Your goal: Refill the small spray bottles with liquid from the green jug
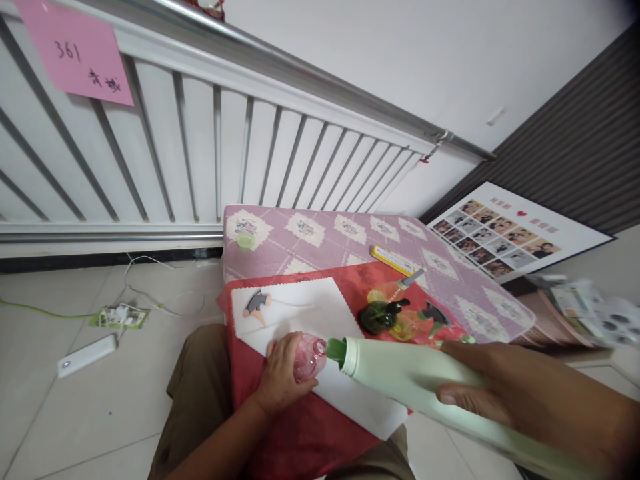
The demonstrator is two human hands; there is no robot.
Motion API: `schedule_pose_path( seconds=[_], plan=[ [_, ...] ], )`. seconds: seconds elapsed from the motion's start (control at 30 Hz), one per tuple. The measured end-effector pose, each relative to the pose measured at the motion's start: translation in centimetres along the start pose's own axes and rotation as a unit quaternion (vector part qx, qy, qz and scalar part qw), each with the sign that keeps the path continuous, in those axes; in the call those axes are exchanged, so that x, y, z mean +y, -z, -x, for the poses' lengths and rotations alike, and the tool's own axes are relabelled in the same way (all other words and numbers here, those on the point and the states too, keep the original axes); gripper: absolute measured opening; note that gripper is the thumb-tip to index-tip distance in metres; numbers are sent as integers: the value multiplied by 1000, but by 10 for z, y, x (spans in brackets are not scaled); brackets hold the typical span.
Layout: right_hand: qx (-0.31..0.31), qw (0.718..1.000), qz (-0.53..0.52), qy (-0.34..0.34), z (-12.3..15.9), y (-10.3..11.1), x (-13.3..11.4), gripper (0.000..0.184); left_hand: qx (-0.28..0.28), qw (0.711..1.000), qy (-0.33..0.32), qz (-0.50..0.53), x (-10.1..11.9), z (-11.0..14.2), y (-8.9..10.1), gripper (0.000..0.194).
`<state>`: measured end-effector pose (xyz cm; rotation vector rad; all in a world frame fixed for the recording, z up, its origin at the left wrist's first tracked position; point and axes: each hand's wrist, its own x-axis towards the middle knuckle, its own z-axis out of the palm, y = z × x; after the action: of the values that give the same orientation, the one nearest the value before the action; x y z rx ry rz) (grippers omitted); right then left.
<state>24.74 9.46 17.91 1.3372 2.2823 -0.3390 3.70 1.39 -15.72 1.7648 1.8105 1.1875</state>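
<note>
My left hand (281, 377) is closed around a small pink see-through bottle (309, 357) that rests on a white cloth (305, 313). My right hand (505, 390) grips a large pale green bottle (400, 377), tipped nearly flat. Its green spout (336, 349) touches the pink bottle's open mouth. A spray-pump head (258, 303) lies on the white cloth, to the left.
A low table with a pink patterned cover (350, 233) and a red cloth (300, 433) holds a dark green bottle (377, 317), a yellow bottle (387, 292), a yellow box (393, 260) and a small green cap (245, 240). A white radiator (200, 153), cables and a power strip (86, 355) are at left, a photo board (505, 230) at right.
</note>
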Motion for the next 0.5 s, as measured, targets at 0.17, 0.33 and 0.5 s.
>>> schedule_pose_path(
  seconds=[0.17,0.33,0.5],
  plan=[
    [18,1000,-10,14,0,1,-1,46,-5,1000,2,2,1,0,1,89],
    [28,999,-19,26,-2,1,0,43,-12,1000,8,8,1,0,3,88],
    [50,998,-12,28,-1,0,0,43,-7,1000,6,9,1,0,2,90]
  ],
)
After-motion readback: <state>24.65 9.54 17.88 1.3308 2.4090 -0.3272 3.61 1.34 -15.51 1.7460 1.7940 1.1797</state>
